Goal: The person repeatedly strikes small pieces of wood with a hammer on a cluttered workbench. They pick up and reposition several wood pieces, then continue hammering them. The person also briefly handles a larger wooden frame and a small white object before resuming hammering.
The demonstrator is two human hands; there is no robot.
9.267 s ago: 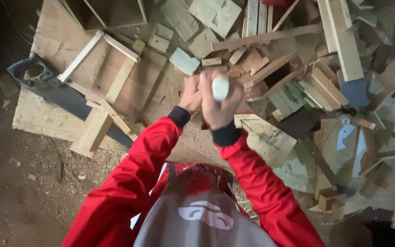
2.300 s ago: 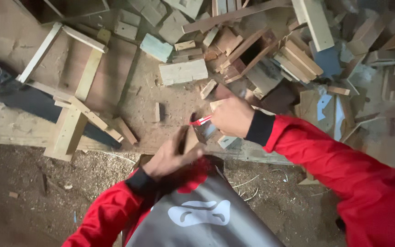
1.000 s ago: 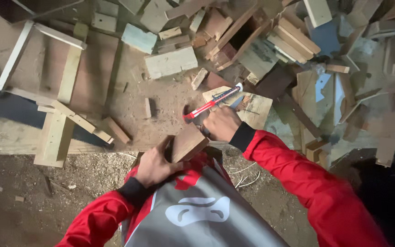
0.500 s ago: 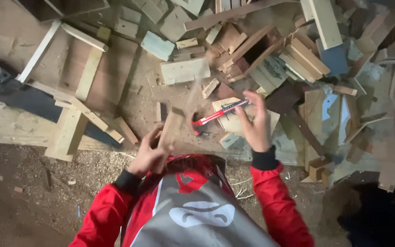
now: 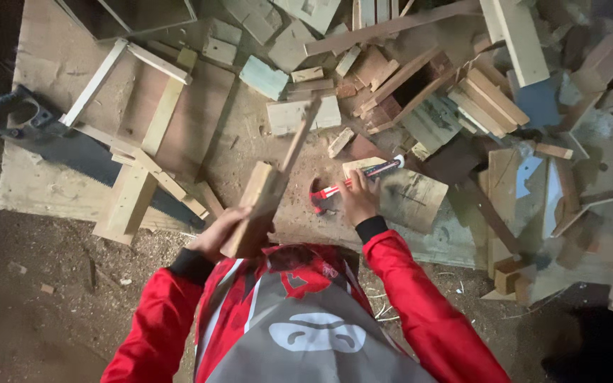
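Observation:
My left hand (image 5: 220,234) grips a light wooden block (image 5: 255,207) held up in front of my chest, with a thin stick rising from its top toward the upper right. My right hand (image 5: 357,202) holds a red and white utility knife (image 5: 360,178) just right of the block, its tip pointing up and right. Both arms wear red sleeves with black cuffs. Below the hands lies a plywood board (image 5: 58,184) covered with sawdust.
A hand saw (image 5: 51,142) with a dark handle lies on the left of the board beside a frame of nailed slats (image 5: 147,135). A heap of wood offcuts (image 5: 477,92) fills the top and right. Dirt floor (image 5: 30,319) spreads at lower left.
The left hand has lifted the wooden block higher and tilted it upright. The right hand with the knife has stayed close to the block's right side.

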